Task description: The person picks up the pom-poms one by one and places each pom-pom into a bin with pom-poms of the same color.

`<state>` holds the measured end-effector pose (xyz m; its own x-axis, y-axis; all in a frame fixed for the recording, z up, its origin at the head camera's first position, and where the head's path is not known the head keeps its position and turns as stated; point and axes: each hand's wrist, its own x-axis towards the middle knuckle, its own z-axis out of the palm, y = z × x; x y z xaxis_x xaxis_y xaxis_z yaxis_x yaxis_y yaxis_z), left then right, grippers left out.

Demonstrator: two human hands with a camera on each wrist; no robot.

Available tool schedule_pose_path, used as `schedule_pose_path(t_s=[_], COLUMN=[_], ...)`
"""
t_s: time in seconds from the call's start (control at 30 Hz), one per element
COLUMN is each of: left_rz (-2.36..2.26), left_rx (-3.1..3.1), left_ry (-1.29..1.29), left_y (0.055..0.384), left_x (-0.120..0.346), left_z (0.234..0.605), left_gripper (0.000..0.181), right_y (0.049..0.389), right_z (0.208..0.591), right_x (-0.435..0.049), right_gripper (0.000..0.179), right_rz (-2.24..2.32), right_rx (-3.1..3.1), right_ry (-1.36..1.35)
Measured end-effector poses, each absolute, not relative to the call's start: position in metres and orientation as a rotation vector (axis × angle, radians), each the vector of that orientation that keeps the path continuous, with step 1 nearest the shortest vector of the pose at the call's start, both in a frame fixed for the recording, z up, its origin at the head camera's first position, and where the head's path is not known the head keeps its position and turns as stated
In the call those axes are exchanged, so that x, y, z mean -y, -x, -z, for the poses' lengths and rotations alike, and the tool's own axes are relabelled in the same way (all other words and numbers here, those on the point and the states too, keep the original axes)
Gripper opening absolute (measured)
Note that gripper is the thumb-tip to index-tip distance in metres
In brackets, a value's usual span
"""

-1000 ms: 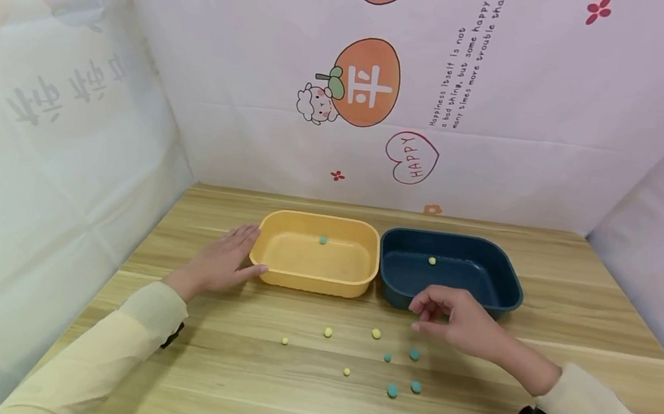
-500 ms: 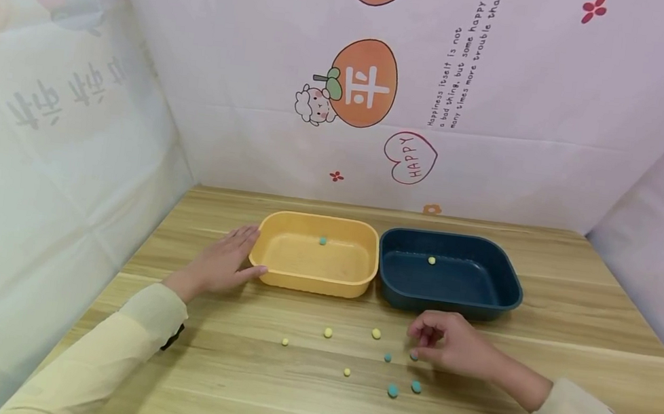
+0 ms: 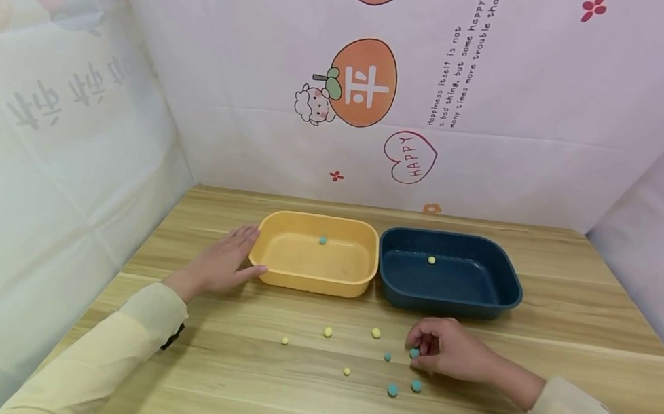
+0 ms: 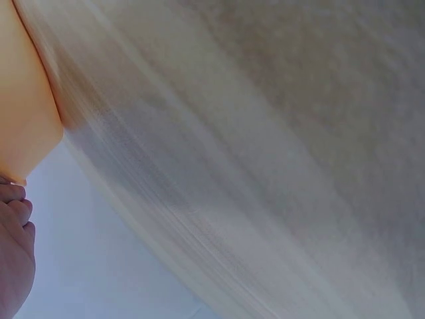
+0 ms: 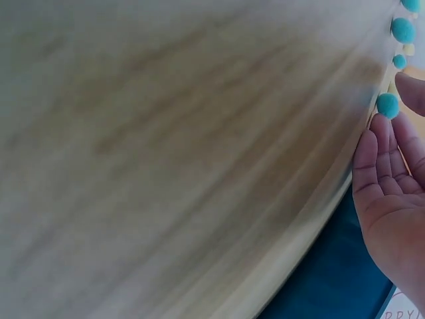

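The left hand (image 3: 220, 261) rests against the left end of a yellow bin (image 3: 311, 284), fingers straight and close together, thumb set apart at the bin's near left corner. The right hand (image 3: 454, 348), on the near side of a dark blue bin (image 3: 450, 307), curls thumb and fingertips round a teal ball (image 3: 414, 353); how firmly they press I cannot tell. Three other teal balls (image 3: 392, 391) lie beside it and towards the near edge of the worktop (image 3: 225, 386), four yellow balls (image 3: 328, 332) more towards the left edge. Both bins stand side by side near the far edge
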<state>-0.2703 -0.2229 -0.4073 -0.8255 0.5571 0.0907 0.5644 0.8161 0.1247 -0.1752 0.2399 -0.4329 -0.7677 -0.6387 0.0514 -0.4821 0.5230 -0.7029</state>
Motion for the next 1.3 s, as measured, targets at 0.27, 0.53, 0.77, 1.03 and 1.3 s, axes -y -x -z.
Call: schedule_pose_path(t_s=[0.27,0.53,0.77,1.03,1.3], left_rz=[0.209,0.225,0.229,0.234,0.25], left_rx=[2.944,2.955,2.953,2.95,2.953], left_ry=[0.91,0.911,0.912,0.912,0.907], left_y=[0.27,0.268,0.269,0.269,0.27], left_x=[0.224,0.223,0.223,0.223,0.222], left_z=[0.408,0.406,0.407,0.407,0.407], left_gripper=[0.089,0.089,0.089,0.089,0.09], right_y=[0.176,0.176,0.177,0.175,0.171], right_z=[0.43,0.43,0.431,0.429,0.417], right_x=[-0.239,-0.237,-0.237,-0.238,-0.236], right_gripper=[0.017,0.016,0.017,0.015,0.015], right_rz=[1.027,0.999,0.988,1.035,1.122], right_rx=[-2.562,-2.568,-2.571,-2.577,-2.597], right_ry=[1.009,0.985,0.976,0.997,0.952])
